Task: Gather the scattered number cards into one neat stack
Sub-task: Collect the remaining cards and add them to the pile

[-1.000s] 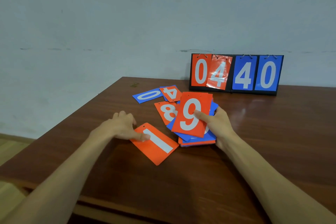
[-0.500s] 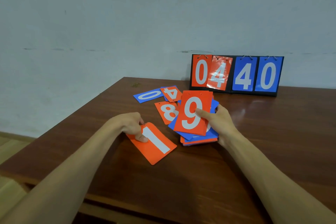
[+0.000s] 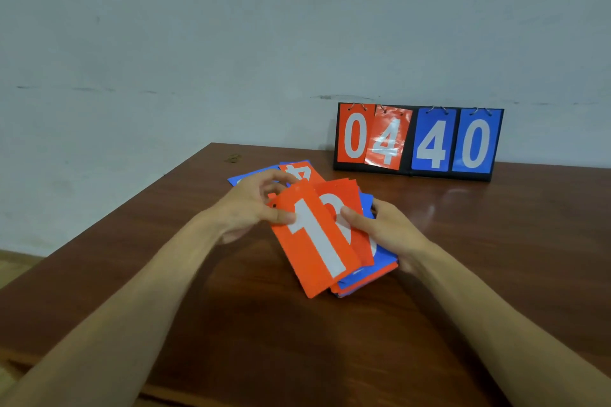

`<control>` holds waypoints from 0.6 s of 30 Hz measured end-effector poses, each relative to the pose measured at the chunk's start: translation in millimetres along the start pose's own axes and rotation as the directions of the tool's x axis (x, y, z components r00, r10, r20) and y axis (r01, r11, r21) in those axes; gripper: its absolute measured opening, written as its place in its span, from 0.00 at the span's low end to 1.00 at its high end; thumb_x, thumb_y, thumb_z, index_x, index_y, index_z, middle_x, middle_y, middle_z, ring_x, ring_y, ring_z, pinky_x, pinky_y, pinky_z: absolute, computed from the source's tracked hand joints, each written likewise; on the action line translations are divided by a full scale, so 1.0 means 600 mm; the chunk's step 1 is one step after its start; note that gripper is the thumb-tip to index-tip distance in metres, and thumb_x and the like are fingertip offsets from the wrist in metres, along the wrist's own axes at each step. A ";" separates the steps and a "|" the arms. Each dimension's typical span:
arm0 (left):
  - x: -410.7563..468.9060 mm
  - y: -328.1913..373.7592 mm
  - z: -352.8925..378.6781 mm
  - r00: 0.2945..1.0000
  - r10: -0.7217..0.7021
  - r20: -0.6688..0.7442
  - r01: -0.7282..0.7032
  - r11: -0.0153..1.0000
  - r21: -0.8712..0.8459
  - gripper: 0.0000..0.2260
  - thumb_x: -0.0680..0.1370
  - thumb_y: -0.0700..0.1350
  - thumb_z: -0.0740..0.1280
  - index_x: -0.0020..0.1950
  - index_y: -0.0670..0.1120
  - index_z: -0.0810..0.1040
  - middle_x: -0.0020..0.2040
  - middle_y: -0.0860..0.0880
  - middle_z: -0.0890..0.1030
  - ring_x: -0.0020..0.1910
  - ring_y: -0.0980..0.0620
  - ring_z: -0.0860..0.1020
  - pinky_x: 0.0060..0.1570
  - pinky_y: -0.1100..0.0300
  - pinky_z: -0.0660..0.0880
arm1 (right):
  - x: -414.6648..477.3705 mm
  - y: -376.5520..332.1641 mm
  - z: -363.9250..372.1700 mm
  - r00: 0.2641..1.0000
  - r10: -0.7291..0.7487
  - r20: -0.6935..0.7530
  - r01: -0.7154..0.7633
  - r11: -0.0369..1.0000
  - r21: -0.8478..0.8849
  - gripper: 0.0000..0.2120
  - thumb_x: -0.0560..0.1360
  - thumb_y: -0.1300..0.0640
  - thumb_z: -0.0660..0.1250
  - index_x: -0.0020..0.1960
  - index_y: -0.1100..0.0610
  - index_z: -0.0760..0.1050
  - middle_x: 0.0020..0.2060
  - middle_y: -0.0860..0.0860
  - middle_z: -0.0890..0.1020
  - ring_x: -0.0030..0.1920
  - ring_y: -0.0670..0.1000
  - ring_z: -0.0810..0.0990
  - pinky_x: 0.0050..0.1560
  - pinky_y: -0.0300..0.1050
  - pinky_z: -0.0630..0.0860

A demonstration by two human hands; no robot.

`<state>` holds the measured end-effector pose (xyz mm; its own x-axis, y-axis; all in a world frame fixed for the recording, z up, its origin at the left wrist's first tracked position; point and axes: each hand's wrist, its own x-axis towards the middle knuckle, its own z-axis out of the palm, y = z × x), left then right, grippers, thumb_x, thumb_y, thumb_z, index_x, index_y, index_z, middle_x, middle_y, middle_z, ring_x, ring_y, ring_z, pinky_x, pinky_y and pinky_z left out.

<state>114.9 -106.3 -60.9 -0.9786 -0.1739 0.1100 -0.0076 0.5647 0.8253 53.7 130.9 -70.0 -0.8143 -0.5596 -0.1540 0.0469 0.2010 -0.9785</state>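
My left hand pinches the orange "1" card by its upper left edge and holds it tilted over the stack of orange and blue cards. My right hand grips that stack from the right, thumb on the orange top card. Behind my left hand lie an orange "4" card and a blue card flat on the table, both partly hidden. The orange "8" card seen earlier is hidden behind my left hand and the "1" card.
A black flip scoreboard showing 0 4 4 0 stands at the back of the brown wooden table, near the grey wall. The table's left edge runs diagonally, with floor beyond it. A small dark speck lies near the far left corner.
My left hand lifted the orange "1" card off the table and carried it right onto the stack. My right hand kept holding the stack, whose "9" card is now mostly covered.
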 end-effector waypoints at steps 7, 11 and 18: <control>0.024 0.036 0.076 0.959 0.032 -0.280 -0.043 0.999 -0.033 0.15 0.71 0.42 0.75 0.55 0.51 0.74 0.48 0.52 0.76 0.46 0.52 0.77 0.43 0.60 0.76 | 0.013 0.003 -0.007 0.999 -0.024 -0.042 0.021 0.997 -0.071 0.22 0.69 0.55 0.75 0.61 0.51 0.71 0.48 0.50 0.83 0.43 0.50 0.85 0.40 0.44 0.82; 0.036 0.002 0.068 0.915 -0.138 -0.378 0.260 0.920 0.293 0.19 0.79 0.54 0.63 0.66 0.45 0.71 0.65 0.43 0.74 0.62 0.47 0.73 0.61 0.51 0.70 | 0.020 0.007 -0.029 0.980 -0.036 -0.195 0.040 0.999 0.019 0.23 0.70 0.55 0.75 0.61 0.51 0.71 0.47 0.49 0.83 0.42 0.49 0.84 0.36 0.43 0.81; 0.043 -0.006 0.086 0.892 -0.351 -0.287 0.453 0.689 0.566 0.45 0.71 0.66 0.67 0.77 0.43 0.52 0.76 0.42 0.58 0.75 0.42 0.57 0.70 0.45 0.58 | 0.021 0.032 -0.046 0.941 0.004 -0.337 0.051 0.987 0.154 0.25 0.69 0.55 0.75 0.64 0.54 0.71 0.52 0.54 0.83 0.47 0.55 0.84 0.44 0.51 0.82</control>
<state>79.1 -71.0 -89.7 -0.8110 -0.5842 -0.0325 -0.5646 0.7667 0.3055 28.5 149.8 -87.1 -0.9616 -0.2547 -0.1025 0.0939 0.0458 -0.9945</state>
